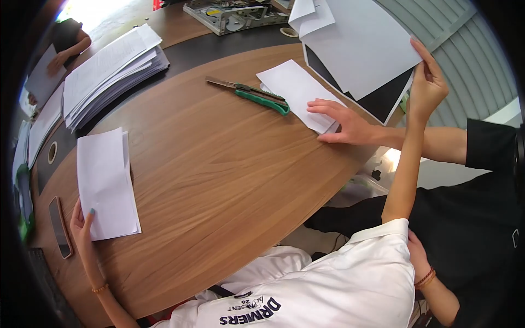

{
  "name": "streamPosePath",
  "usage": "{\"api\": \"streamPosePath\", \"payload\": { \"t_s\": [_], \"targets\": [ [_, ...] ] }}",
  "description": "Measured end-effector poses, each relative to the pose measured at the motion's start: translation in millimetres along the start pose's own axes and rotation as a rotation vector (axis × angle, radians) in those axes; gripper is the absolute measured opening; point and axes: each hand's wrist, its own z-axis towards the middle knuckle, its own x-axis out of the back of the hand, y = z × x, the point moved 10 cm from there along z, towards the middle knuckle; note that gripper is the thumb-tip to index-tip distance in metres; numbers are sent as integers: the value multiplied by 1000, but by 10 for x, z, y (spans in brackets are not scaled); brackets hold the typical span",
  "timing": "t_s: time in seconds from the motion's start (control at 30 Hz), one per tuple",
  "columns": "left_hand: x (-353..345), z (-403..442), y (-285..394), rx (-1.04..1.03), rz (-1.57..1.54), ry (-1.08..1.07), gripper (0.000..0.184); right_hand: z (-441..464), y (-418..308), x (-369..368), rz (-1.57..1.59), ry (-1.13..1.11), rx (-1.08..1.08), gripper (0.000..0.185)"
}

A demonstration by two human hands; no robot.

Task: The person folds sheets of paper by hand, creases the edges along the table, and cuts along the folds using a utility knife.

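My left hand (83,232) is at the left, closed on the lower left edge of a folded white paper (106,180), its thumb on top. This paper lies on the wooden table. At the upper right, my right hand (429,87) pinches the right edge of a large white sheet (361,49), raised over the table edge. A black-faced sheet (385,101) shows beneath it. Between my hands lies a box cutter (260,99) with a green handle, its blade out. Beside it, a co-worker's hand (347,123) rests on another folded white paper (295,87).
A thick stack of papers (112,71) stands at the back left. A phone (60,227) and a tape roll (52,153) lie at the left. An opened metal device (235,16) is at the back. A co-worker in black sits at my right; another person (68,41) is across the table.
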Motion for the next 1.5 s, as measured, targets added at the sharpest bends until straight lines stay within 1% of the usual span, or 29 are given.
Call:
{"api": "streamPosePath", "payload": {
  "t_s": [0.07,0.13,0.17,0.2,0.27,0.3,0.33,0.37,0.4,0.43,0.5,0.53,0.6,0.67,0.73,0.8,0.83,0.87,0.93,0.97,1.0,1.07,1.1,1.17,1.23,1.33,1.4,1.43,1.5],
  "targets": [
    [41,29,-11,-18,18,-9,54,-56,-161,-164,42,-16,19,25],
    [97,13,-6,-1,176,8,59,-121,-400,-371,87,-46,56,24],
    [43,-6,92,2,239,-16,70,-160,-512,-480,104,-75,87,24],
    [33,-36,220,0,248,0,70,-193,-627,-565,115,-98,118,24],
    [-179,-179,1078,-478,1193,291,84,-314,-1006,-766,92,-205,363,25],
    [-293,-137,1366,-563,1056,252,90,-401,-1190,-865,74,-256,485,26],
    [-415,-62,1675,-654,908,208,97,-486,-1361,-942,188,-282,552,21],
    [-623,-50,2065,-816,937,142,98,-571,-1534,-1013,291,-317,619,16],
    [-848,-108,2432,-982,957,76,99,-615,-1652,-1042,267,-317,623,16],
    [-1077,-172,2735,-1002,939,67,99,-690,-1817,-1031,383,-355,632,15],
    [-1807,-392,3106,-1056,937,-255,87,-878,-2174,-971,621,-441,638,11],
    [-1947,-372,3232,-1068,931,-262,87,-976,-2339,-935,750,-478,633,10],
    [-2429,-397,2780,-624,807,-1033,62,-1196,-2610,-859,1008,-555,613,7],
    [-2390,-383,2422,-529,648,-1012,38,-1406,-2621,-699,994,-386,672,5],
    [-2264,-438,2291,-602,718,-908,24,-1480,-2581,-683,1045,-400,542,9],
    [-2107,-498,2412,-619,748,-851,22,-1406,-2476,-757,1262,-467,357,26],
    [-2000,-488,2455,-636,765,-785,19,-1419,-2418,-736,1255,-465,352,26],
    [-1810,-398,2452,-640,679,-723,16,-1496,-2261,-931,1498,-683,57,55],
    [-1140,-220,2309,-576,261,-107,20,-1689,-2140,-1132,1712,-888,-263,87],
    [-1254,-125,2181,-427,255,-448,28,-1747,-2091,-1196,1626,-898,-292,87],
    [-1218,-106,2098,-431,260,-453,28,-1801,-2048,-1283,1544,-909,-319,86],
    [-779,72,1716,-258,-83,-2,36,-1907,-1955,-1430,1364,-922,-382,86],
    [-837,91,1583,-154,-199,56,38,-1962,-1916,-1489,1273,-929,-416,86],
    [-982,165,1454,-105,-158,29,40,-2055,-1906,-1565,1177,-928,-458,86],
    [-1106,197,1354,-60,-115,2,42,-2171,-1727,-1626,1061,-775,-710,79],
    [-1345,107,1305,-94,-23,-86,38,-2174,-1597,-1680,979,-765,-713,71],
    [-1217,75,1148,-33,-291,116,44,-2188,-1536,-1694,1030,-759,-774,67],
    [-1158,106,1142,-27,-292,108,44,-2212,-1527,-1710,1097,-761,-831,63],
    [-1508,121,1284,18,-589,-473,51,-2198,-1506,-1705,1081,-735,-788,62]
  ]
}}
